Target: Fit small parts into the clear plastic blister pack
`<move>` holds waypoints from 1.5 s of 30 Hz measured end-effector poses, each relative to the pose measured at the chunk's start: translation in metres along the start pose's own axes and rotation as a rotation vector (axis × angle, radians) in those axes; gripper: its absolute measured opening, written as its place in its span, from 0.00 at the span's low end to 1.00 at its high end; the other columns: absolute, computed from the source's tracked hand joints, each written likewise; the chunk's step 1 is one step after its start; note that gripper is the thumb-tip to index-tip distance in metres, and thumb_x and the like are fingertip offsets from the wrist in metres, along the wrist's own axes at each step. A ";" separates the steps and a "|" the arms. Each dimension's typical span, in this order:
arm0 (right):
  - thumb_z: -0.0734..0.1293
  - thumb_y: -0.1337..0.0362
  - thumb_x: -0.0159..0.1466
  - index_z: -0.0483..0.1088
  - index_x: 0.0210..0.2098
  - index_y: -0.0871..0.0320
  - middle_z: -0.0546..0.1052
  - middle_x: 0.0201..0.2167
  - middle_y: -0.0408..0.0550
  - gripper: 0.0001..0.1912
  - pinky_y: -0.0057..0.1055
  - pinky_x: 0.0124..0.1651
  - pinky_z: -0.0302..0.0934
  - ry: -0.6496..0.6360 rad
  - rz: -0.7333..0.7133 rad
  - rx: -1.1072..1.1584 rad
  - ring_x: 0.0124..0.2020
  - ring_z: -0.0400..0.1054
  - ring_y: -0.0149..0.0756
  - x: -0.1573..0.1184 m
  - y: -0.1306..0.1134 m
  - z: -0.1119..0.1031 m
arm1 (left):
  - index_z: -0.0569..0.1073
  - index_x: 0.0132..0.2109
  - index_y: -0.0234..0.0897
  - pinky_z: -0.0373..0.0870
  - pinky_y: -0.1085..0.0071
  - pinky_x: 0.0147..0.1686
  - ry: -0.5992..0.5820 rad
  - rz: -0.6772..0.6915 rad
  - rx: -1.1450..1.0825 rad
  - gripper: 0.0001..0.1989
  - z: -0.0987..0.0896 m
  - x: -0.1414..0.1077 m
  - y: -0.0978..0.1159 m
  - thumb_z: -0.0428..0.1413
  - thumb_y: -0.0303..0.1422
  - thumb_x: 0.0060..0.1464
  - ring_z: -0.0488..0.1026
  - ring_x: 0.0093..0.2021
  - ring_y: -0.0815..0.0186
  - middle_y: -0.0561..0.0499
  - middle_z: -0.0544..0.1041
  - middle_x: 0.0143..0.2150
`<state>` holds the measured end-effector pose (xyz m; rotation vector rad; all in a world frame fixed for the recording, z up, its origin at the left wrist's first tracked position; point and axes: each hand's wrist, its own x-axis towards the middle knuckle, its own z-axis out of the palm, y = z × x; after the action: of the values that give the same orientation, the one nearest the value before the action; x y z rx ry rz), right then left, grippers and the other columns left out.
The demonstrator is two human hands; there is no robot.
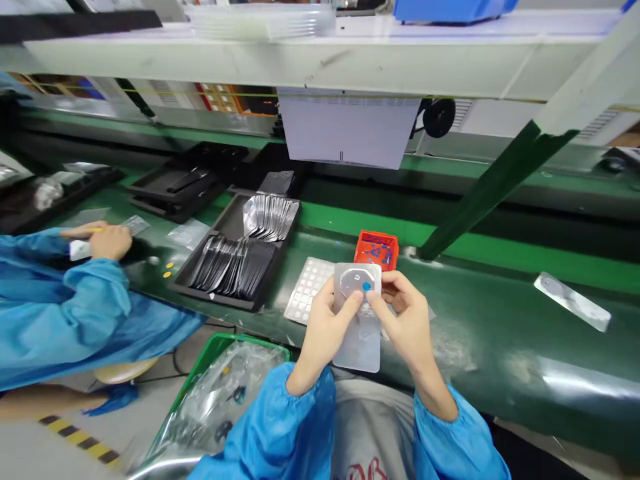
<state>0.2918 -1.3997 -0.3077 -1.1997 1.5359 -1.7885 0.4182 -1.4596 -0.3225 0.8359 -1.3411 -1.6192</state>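
Both hands hold a clear plastic pouch [357, 320] above the bench [500, 320] edge: left hand [325, 327] pinching its side, right hand [407, 320] pressing near a blue dot [367, 287]. The slick film could slip, dropping toward the green bin [210, 353] below.

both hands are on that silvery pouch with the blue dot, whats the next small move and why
Probably press the blue dot down flat with a thumb. The left hand and right hand hold the silvery pouch upright above the green belt, and both thumbs meet right at the dot, which looks freshly placed. The orange box just behind holds more blue pieces.
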 end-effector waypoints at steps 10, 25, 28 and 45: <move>0.74 0.57 0.65 0.71 0.35 0.53 0.76 0.31 0.42 0.10 0.33 0.36 0.70 0.078 0.046 0.140 0.32 0.73 0.41 -0.009 0.003 0.004 | 0.78 0.43 0.39 0.80 0.74 0.40 0.043 0.196 0.101 0.08 0.019 -0.019 0.001 0.62 0.39 0.65 0.82 0.39 0.63 0.51 0.83 0.37; 0.73 0.70 0.80 0.75 0.62 0.53 0.78 0.47 0.53 0.13 0.38 0.43 0.76 0.129 -0.784 -0.695 0.43 0.76 0.45 -0.004 0.003 -0.024 | 0.77 0.38 0.38 0.75 0.76 0.34 0.164 0.257 0.260 0.09 0.016 -0.016 0.002 0.61 0.38 0.64 0.78 0.35 0.65 0.51 0.82 0.36; 0.70 0.72 0.82 0.76 0.57 0.57 0.79 0.42 0.50 0.07 0.35 0.41 0.73 0.062 -0.891 -0.760 0.38 0.74 0.41 0.000 0.000 -0.031 | 0.76 0.38 0.39 0.74 0.76 0.34 0.163 0.340 0.330 0.08 0.016 -0.017 0.003 0.61 0.36 0.66 0.77 0.33 0.67 0.54 0.80 0.34; 0.67 0.74 0.83 0.75 0.49 0.64 0.81 0.36 0.53 0.05 0.34 0.41 0.72 0.037 -1.116 -0.865 0.34 0.76 0.40 0.008 0.006 -0.039 | 0.78 0.40 0.39 0.72 0.83 0.35 0.098 0.395 0.278 0.03 0.017 -0.020 0.006 0.61 0.29 0.65 0.76 0.32 0.73 0.59 0.79 0.33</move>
<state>0.2531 -1.3871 -0.3106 -2.8761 1.8945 -1.6559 0.4119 -1.4350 -0.3135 0.7419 -1.5681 -1.0915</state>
